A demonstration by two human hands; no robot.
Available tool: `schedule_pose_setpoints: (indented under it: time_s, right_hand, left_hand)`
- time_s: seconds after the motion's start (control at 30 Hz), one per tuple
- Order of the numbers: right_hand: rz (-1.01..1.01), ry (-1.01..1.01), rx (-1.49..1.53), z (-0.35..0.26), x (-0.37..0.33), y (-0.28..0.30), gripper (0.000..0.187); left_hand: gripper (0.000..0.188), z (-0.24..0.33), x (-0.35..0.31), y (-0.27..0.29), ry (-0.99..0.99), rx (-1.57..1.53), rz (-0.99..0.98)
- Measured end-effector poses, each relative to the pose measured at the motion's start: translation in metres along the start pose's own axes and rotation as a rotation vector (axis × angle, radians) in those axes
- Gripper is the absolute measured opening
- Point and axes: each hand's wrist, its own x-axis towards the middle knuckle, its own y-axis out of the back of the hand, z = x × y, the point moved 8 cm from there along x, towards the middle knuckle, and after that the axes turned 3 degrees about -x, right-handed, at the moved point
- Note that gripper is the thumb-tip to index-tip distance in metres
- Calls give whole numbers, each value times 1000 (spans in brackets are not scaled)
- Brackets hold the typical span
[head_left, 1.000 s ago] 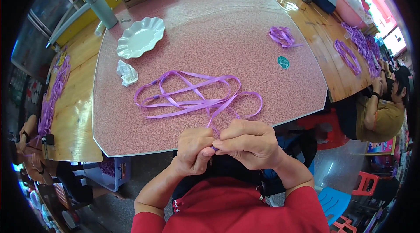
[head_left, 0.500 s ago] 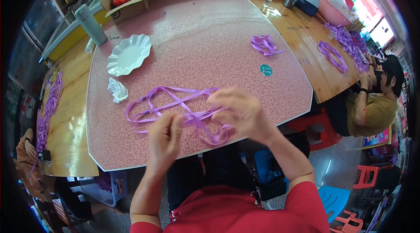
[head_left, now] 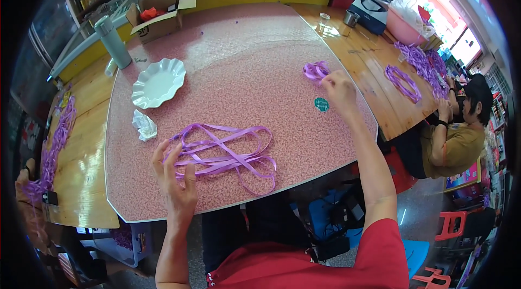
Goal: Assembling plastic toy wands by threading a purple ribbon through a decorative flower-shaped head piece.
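A loose spread of purple ribbon lies in crossing loops on the pink speckled tabletop in front of me. At its left end is my left hand, fingers apart and fingertips at the loops. My right arm stretches out to a small purple ribbon bundle near the tabletop's right edge. There my right hand has its fingers curled together at the bundle's near side, pinching it; the fingertips are partly hidden. A round green sticker lies just below that bundle.
Left of the ribbon are crumpled white tissue and a scalloped white plate. Behind stand a pale green flask and an open cardboard box. A person works at right beside more purple ribbon; another person's hand shows at left.
My right hand has left the middle ribbon and reached far right to the small bundle. My left hand has moved left and spread its fingers. The ribbon loops now lie flat.
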Motion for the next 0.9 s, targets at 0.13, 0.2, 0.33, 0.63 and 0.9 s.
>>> schedule_pose_setpoints:
  time_s: [0.13, 0.2, 0.33, 0.63, 0.9]
  right_hand:
    - [179, -132, 357, 19, 26, 41, 19]
    - [356, -410, 952, 36, 34, 64, 19]
    - [139, -303, 631, 12, 43, 98, 20]
    - [-727, -169, 1046, -158, -47, 92, 7]
    - [-855, 67, 1002, -201, -87, 85, 16]
  left_hand:
    - [40, 16, -1, -3, -57, -36, 16]
    - [40, 24, 0, -4, -88, -62, 23]
    - [38, 43, -4, -18, -141, -201, -30]
    - [45, 89, 0, -73, -42, -727, -307]
    - [23, 75, -27, -112, 441, -1128, -648]
